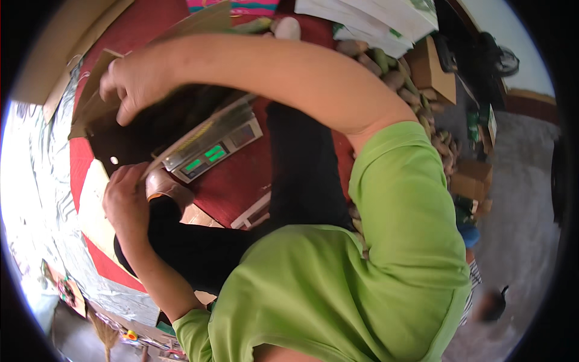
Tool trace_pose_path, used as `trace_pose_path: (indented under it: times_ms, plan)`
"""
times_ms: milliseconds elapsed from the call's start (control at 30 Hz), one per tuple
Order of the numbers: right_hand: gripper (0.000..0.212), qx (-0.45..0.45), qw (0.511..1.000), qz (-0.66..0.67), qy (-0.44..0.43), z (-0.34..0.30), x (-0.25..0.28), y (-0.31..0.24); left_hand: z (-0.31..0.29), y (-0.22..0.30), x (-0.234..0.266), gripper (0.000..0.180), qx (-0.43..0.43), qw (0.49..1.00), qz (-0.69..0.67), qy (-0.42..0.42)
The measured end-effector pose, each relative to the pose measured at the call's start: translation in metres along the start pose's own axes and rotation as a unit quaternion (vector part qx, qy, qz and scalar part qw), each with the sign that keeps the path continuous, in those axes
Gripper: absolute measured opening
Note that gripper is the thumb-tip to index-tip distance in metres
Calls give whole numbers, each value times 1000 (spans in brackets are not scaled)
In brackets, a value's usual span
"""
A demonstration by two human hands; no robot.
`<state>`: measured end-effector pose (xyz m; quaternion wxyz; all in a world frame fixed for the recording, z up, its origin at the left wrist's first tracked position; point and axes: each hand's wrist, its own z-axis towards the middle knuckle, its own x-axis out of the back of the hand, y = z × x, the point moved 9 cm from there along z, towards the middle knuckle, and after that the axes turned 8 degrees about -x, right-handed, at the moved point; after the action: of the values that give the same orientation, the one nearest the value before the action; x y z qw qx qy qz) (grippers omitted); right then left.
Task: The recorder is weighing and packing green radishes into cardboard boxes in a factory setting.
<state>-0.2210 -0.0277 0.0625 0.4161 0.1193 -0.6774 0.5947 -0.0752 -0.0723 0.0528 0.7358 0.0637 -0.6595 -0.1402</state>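
A cardboard box (96,130) with raised flaps stands at the left, its inside dark. It appears to rest on an electronic scale (211,154) with green lit digits. My left hand (126,196) is closed over the box's near edge, fingers bent across the cardboard. My right arm reaches across the top of the view. My right hand (142,78) hangs over the box beside its far left flap, blurred, with thumb and fingers apart and nothing visible in them. Whatever lies in the box is too dark to make out.
Sweet potato-like roots (395,78) are heaped along the right side. White boxes (380,21) stand at the far side, and small brown cartons (470,181) at the right. Another person (488,304) is at the lower right. A broom (104,330) shows at the lower left.
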Motion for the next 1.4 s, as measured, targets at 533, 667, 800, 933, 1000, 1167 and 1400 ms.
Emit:
trace_pose_path:
  times_ms: [533,667,800,933,1000,1167,1400]
  plan:
    - [29,-642,738,-73,194,-620,-143,224,4,-23,-26,14,-84,996,-12,-34]
    - [26,-725,669,6,165,-691,-220,189,0,-39,-24,14,-91,996,-12,-12]
    - [24,-809,502,-157,262,-772,-187,136,1,-33,-24,13,-87,996,-28,-12]
    - [42,-849,322,-159,386,-848,-153,90,3,-28,-26,13,-78,995,-59,-2]
    - [44,-852,282,-175,406,-870,-143,82,1,-33,-24,13,-76,996,-49,-1]
    - [64,-912,250,-148,290,-882,-126,81,-3,-39,-23,14,-73,997,-39,-3]
    - [87,-863,173,-117,460,-937,-112,81,-1,-53,-27,17,-42,999,-31,-13]
